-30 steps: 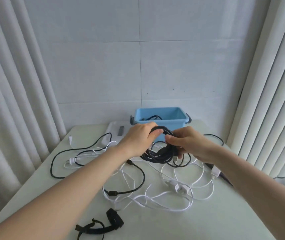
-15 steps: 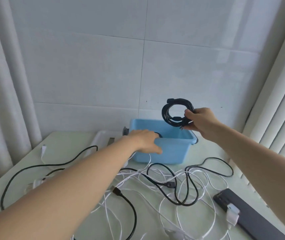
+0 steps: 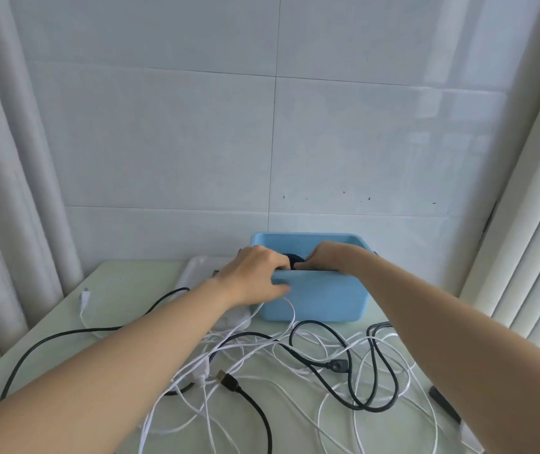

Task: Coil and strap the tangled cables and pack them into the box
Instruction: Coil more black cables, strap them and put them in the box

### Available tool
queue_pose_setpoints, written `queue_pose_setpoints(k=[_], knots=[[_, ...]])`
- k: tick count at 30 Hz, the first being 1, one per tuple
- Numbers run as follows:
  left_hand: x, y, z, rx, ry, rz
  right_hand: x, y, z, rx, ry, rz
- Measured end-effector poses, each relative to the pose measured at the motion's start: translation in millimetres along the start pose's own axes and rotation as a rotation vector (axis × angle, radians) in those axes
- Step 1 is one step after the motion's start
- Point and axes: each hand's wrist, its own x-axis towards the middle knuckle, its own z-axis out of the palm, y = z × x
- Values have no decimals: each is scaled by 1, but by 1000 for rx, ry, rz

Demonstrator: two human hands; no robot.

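A light blue box (image 3: 321,296) stands at the back of the table against the wall. My left hand (image 3: 255,276) grips its near rim at the left corner, thumb on the front wall and fingers over the edge. Reaching down into the box from the right, my right hand (image 3: 331,258) holds the black coiled cable (image 3: 291,261). Only a small dark part of that coil shows between the two hands. Tangled white cables (image 3: 229,352) and black cables (image 3: 376,365) sprawl over the table in front of the box.
A white tray (image 3: 193,273) lies left of the box, partly behind my left arm. The end of a black flat device (image 3: 444,403) shows at the right table edge. A black USB plug (image 3: 227,381) lies among the cables. Curtains hang close on both sides.
My right hand lowered the black coil from above the box into it. My left hand moved from the box's front onto its near rim. The view came closer to the box.
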Motion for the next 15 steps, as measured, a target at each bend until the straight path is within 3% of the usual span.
queue_pose_setpoints(k=[3, 7, 11, 15], knots=[[-1, -12, 13, -32, 99, 58, -9, -4, 0, -72, 9, -94], [7, -12, 12, 136, -50, 28, -5, 0, 1, -4, 40, -133], [11, -5, 0, 180, -232, -127, -6, 1, -1, 353, 273, -220], [15, -1, -4, 197, -270, -188, -30, 5, -1, 248, 447, -321]])
